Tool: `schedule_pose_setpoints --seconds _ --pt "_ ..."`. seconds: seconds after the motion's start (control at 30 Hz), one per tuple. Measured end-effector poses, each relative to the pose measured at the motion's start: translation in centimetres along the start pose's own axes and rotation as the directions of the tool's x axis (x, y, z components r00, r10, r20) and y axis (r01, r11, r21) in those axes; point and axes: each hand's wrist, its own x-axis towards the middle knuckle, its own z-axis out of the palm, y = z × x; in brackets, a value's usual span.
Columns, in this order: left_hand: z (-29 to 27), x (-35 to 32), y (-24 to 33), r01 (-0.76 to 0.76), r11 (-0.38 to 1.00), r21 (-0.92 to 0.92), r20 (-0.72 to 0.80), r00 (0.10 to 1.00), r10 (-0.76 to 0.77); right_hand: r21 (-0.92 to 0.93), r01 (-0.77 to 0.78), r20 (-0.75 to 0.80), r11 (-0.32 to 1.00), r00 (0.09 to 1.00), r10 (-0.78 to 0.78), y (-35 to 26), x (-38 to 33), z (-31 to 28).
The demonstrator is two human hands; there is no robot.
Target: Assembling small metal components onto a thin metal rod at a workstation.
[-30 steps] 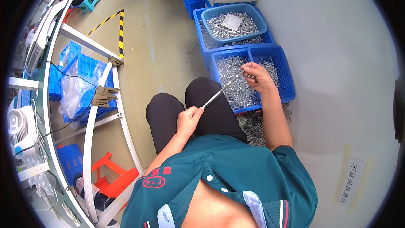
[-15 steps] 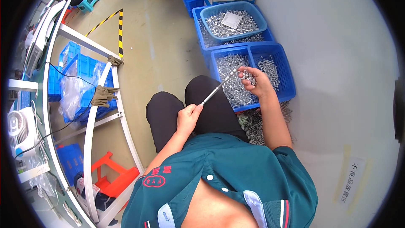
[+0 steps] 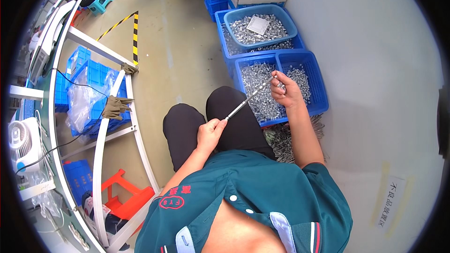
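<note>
My left hand (image 3: 211, 134) is closed around the near end of a thin metal rod (image 3: 248, 99). The rod slants up and to the right over my knees, with short sleeve-like pieces along it. At its far tip, my right hand (image 3: 287, 93) pinches with thumb and forefinger, the other fingers curled over small metal nuts partly hidden in the palm. Just beyond and beneath that hand stands a divided blue bin (image 3: 320, 82), both compartments holding loose silvery metal parts (image 3: 258, 72).
Behind it, a light-blue basket (image 3: 293, 30) of metal parts rests on another blue bin. A bundle of thin rods (image 3: 286, 143) lies by my right forearm. White table frame (image 3: 140, 152) and red stool (image 3: 124, 194) are at left; a pale wall (image 3: 370, 89) at right.
My right hand's fingers have curled in from a more open palm that showed several nuts, and its fingertips now meet at the rod's far tip. My left hand has barely moved.
</note>
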Motion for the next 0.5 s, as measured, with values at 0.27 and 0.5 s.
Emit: schedule_pose_setpoints --seconds 0.27,0.5 --pt "0.0 0.0 0.1 -0.019 1.000 0.011 -0.001 1.000 0.019 -0.042 -0.092 -0.147 0.995 0.986 0.084 -0.3 0.3 0.6" --pt "-0.1 0.0 -0.3 -0.024 1.000 0.018 0.000 1.000 0.024 -0.159 -0.130 -0.133 0.979 0.985 0.109 0.4 0.3 1.3"
